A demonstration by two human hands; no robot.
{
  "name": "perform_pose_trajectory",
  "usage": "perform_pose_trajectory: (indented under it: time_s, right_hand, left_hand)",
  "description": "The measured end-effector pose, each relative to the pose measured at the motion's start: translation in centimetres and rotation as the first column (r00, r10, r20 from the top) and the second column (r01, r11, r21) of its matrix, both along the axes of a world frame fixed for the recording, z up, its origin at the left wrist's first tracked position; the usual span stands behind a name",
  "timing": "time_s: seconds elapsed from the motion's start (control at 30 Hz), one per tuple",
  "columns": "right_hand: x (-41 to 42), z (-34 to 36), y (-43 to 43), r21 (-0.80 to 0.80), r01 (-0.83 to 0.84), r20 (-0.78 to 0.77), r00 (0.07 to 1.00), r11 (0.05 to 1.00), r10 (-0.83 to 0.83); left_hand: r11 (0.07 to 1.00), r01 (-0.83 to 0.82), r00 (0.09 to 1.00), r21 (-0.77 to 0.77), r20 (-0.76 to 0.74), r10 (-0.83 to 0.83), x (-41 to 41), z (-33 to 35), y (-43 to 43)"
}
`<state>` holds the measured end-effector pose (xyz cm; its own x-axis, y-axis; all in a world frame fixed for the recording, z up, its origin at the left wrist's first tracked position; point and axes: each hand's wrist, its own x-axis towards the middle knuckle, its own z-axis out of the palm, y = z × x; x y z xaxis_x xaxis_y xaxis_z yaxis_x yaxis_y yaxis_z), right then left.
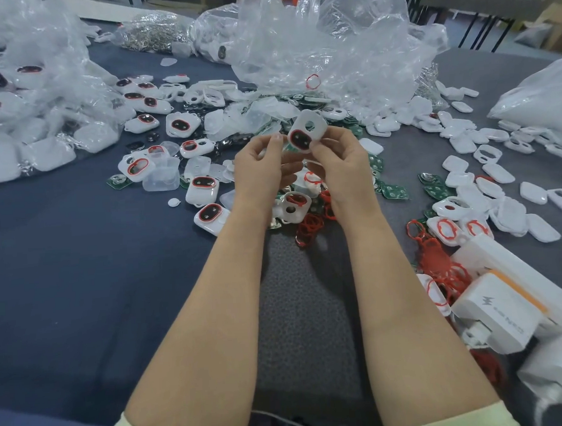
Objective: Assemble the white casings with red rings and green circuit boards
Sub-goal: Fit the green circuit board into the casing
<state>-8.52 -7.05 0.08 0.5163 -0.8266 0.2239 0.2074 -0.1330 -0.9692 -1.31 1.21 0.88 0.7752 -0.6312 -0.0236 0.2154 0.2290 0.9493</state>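
While rings (438, 263) and boards (394, 191) lie unused, finished casings (203, 187): several are set aside.
Held casing (306, 131): pinched by right hand (339, 167).
Left hand (261, 171): curled; grip cannot be told.

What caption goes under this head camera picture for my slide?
Right hand pinches a white casing fitted with a red ring, left hand close beside it.
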Motion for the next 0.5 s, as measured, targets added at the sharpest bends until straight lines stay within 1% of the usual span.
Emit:
perform_pose_trajectory:
  time_s: [0.1,0.5]
  right_hand:
    - [-0.09,0.0,-0.04,-0.002,0.004,-0.015,1.0,1.0,-0.004]
    - [-0.27,0.11,0.14,-0.021,0.008,-0.015,1.0,1.0,-0.009]
  left_hand:
    - [0.999,0.029,0.999,-0.015,-0.021,-0.03,-0.17,0.13,0.03]
    - [0.999,0.045,0.999,-0.015,-0.026,-0.045,-0.17,0.09,-0.06]
